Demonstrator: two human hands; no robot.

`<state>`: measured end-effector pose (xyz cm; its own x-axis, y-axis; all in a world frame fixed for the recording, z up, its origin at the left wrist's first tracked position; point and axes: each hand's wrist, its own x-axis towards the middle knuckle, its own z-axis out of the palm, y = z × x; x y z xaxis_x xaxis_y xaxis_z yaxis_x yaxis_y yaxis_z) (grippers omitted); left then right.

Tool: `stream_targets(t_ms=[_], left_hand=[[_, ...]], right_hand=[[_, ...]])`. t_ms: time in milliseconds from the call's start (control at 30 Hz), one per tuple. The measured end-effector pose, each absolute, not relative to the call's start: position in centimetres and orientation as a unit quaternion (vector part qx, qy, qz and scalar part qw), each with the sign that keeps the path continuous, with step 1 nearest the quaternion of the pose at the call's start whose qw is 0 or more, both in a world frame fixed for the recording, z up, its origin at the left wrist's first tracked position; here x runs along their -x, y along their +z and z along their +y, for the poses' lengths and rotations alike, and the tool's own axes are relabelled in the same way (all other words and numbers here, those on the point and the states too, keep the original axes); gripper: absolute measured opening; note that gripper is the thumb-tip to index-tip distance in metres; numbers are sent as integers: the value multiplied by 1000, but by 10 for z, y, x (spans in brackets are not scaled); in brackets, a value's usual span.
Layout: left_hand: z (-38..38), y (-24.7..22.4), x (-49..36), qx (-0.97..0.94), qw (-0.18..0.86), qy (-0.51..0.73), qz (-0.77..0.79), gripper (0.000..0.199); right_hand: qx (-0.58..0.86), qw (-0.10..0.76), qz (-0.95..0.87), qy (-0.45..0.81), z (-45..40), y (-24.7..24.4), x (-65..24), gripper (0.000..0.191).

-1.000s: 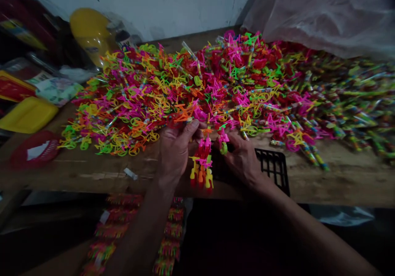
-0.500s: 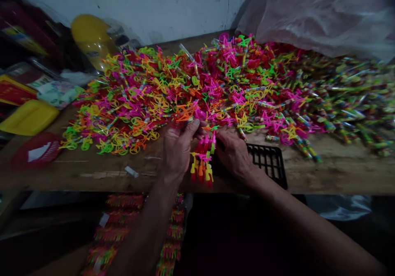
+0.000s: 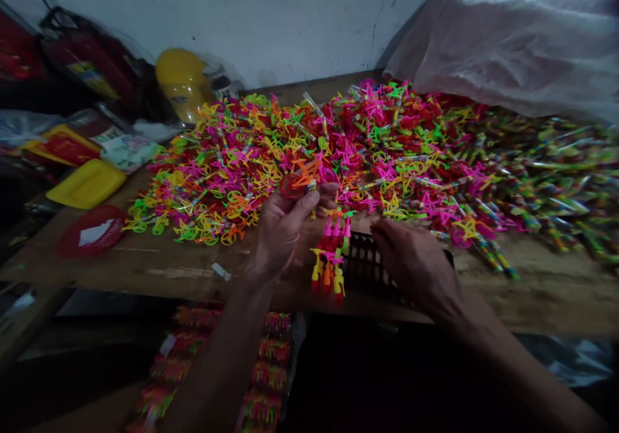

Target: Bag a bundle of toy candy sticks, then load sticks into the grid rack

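Left hand [image 3: 283, 226] clasps a fanned bunch of toy sticks [image 3: 329, 262], colored ends hanging off the counter [image 3: 159, 266] edge, likely to keep them aligned. Right hand [image 3: 416, 265] lies loosely curled and holds nothing, over the black grid tray [image 3: 365, 265] at three o'clock. The bright toy heap [image 3: 338, 155] spreads at twelve o'clock.

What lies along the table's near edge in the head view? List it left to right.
Red basket lid → white scrap → left hand → bundle of toys → black grid tray → right hand.
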<state>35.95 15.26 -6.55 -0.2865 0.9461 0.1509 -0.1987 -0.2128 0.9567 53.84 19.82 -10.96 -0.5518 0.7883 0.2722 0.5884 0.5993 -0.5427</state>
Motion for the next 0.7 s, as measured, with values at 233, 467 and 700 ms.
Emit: stream_targets(t_ms=[233,467,700], left_hand=[[160,-46,-395,-418,459,663,418,36],[149,-36,-399,-476,365,606,522,46],[67,-64,-395,-439,122,625,634,47]], right_hand=[[302,455,-744,385,187,-62,-505,27],[327,458,-680,470,189,-68,-514,19],[514,291,-787,177,187,-123,-589,18]])
